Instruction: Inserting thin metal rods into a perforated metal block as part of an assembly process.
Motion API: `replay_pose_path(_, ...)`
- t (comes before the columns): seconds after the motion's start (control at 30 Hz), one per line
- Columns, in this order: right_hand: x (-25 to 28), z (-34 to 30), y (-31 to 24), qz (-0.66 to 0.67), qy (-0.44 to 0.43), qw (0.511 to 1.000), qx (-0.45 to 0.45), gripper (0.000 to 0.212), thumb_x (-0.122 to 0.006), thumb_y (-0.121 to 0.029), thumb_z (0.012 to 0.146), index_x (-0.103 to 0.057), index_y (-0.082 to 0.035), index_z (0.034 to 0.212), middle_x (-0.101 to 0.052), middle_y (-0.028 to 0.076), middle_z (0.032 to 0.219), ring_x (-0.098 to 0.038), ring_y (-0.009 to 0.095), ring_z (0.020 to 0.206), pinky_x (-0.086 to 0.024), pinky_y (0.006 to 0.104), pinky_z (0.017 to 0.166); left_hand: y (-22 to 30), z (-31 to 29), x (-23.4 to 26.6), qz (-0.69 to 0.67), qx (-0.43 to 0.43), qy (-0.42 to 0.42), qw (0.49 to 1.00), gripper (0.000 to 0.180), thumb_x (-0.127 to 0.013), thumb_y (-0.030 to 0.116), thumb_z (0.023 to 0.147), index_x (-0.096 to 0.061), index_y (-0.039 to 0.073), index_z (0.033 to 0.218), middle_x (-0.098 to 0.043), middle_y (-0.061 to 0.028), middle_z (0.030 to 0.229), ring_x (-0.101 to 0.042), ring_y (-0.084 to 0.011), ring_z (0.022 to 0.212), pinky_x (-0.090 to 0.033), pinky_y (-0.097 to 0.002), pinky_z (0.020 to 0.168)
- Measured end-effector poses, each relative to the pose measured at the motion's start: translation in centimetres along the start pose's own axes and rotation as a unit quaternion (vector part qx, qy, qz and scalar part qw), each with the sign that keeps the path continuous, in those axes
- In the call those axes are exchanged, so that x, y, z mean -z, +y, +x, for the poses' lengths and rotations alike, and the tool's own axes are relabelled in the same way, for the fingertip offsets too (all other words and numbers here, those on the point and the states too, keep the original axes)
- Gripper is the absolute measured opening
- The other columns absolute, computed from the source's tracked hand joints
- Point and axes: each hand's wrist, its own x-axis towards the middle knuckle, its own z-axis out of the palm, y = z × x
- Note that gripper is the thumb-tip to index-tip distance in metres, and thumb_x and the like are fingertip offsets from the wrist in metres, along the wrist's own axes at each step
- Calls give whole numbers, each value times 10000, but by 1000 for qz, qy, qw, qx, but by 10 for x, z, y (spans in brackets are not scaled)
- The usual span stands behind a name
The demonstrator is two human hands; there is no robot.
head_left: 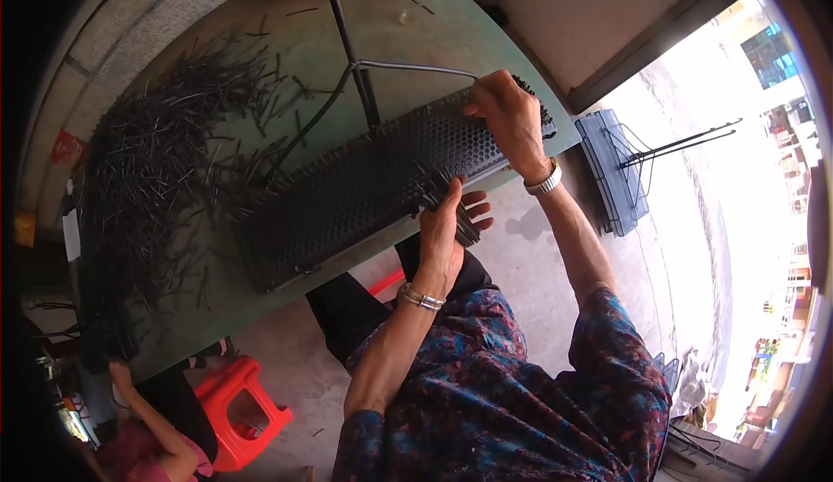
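A long black panel with rows of small holes (347, 191) lies slantwise across the green table (425, 35), short dark bristle-like pieces lining its far edge. My left hand (444, 237) is closed around a bundle of thin black strips (429, 189) at the panel's near edge, their tips fanning out over the holes. Over the panel's right end, my right hand (514, 126) has its thumb and fingers pinched together. Whatever that pinch holds is too small or hidden to make out. A metal-banded watch (545, 178) circles my right wrist.
A big heap of loose black strips (156, 152) covers the table's left side. Black rods (347, 48) rise beyond the panel. Another person's arm (152, 408) reaches the table at lower left, beside a red stool (252, 421). A similar dark panel with rods (612, 170) stands at right.
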Motion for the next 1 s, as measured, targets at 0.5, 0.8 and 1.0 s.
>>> replay_pose_path(0.5,-24,10,22,-66,27,995,67,96,-589,-116,879,-613,-27,907,-681,116,704,-679,280,657,-522,353,612,-4,2,5,-28,7,34,999,165,-610,194,931,-579,66,1031,-646,-106,891,-642,-203,805,-549,-396,734)
replay_pose_path(0.8,-33,21,33,-295,30,946,133,143,-623,-255,857,-691,-149,924,-627,98,894,-618,302,825,-489,407,694,-5,2,11,24,-26,17,999,245,-600,259,945,-610,43,1060,-620,-42,721,-596,-137,614,-464,-270,515)
replay_pose_path(1.0,-27,19,31,-318,24,937,146,152,-610,-255,867,-704,-154,929,-626,100,897,-627,292,830,-489,391,681,1,-10,0,43,-34,26,998,232,-611,276,939,-595,74,1052,-642,-57,765,-644,-163,656,-454,-266,512)
